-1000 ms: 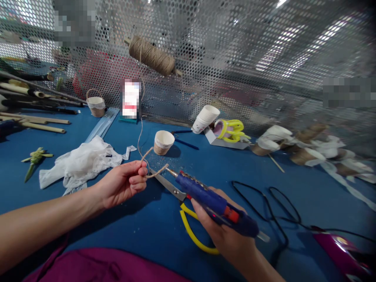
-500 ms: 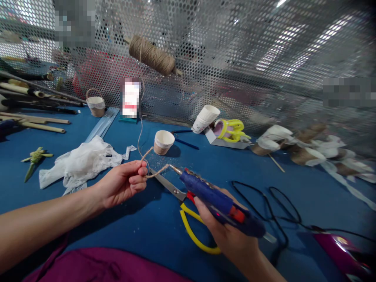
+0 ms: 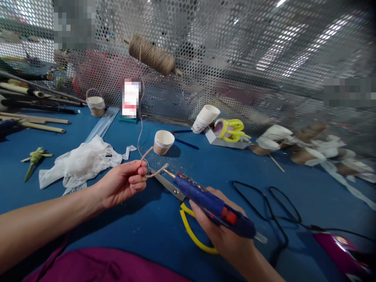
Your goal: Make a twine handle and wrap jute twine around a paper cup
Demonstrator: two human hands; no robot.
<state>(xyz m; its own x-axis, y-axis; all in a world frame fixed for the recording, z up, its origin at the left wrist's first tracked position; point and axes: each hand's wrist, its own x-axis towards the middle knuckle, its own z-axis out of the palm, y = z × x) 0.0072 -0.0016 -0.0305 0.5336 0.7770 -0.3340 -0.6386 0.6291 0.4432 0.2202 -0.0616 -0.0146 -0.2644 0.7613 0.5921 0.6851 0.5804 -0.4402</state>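
Since the frame half a second earlier, the glue gun [image 3: 202, 194] and the right hand [image 3: 226, 235] around it have shifted slightly to the left and down, while the left hand looks unmoved. At the far left, sticks and poles [image 3: 44, 127] lie on the blue table [image 3: 123, 231], with a small green plant-like piece [image 3: 35, 157] nearer the person. Next comes a crumpled heap of white lace [image 3: 85, 162]; behind it stand a small cup with a twine handle [image 3: 96, 106] and, just beside some clear plastic strips [image 3: 102, 125], a device with a blurred screen [image 3: 131, 100]. The left hand [image 3: 125, 182] pinches a short piece of twine [image 3: 155, 173] between thumb and fingers, above the table; one end points up, the other reaches right to the gun's nozzle, and whether they touch is hard to tell. A spool of twine [image 3: 151, 55] hangs on the mesh, a strand running down behind the left hand. Just beyond the twine, a lace-rimmed cup [image 3: 163, 143] stands upright. Yellow-handled scissors [image 3: 190, 231] lie partly under the gun, which the right hand grips firmly, apart from the left. Farther right are stacked white cups [image 3: 205, 118], tilted, a black cord [image 3: 266, 203] and several wrapped cups [image 3: 266, 145].
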